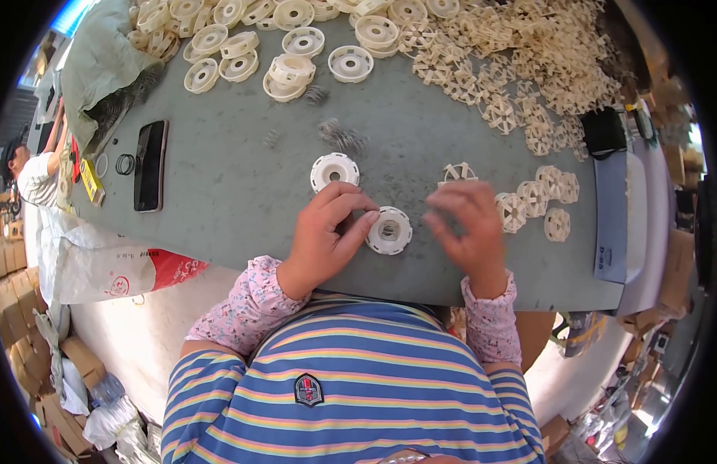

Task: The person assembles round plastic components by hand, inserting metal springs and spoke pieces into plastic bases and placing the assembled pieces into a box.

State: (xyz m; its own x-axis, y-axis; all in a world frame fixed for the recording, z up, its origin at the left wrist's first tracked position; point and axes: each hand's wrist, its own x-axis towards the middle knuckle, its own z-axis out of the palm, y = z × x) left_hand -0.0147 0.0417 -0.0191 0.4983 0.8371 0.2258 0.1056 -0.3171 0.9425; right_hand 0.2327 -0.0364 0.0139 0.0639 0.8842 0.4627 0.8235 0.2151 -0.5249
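Observation:
My left hand (325, 236) has its thumb and forefinger at the upper left rim of a round white plastic housing (389, 243), lying on the table. A small coil spring (390, 230) stands in the housing's centre. A second white housing (334, 159) lies just beyond my left fingers. My right hand (474, 232) hovers to the right of the housing, slightly blurred, thumb and fingers bent and apart with nothing visible between them. Partly hidden behind its fingers is a cream spoked plastic piece (457, 168).
More spoked pieces (535, 198) lie to the right, before a big heap (544, 54). Cream housings (351, 63) are piled at the back. Loose springs (341, 136) lie mid-table. A phone (150, 166) is at left; a blue-grey box (611, 216) at right. A person (38, 176) is far left.

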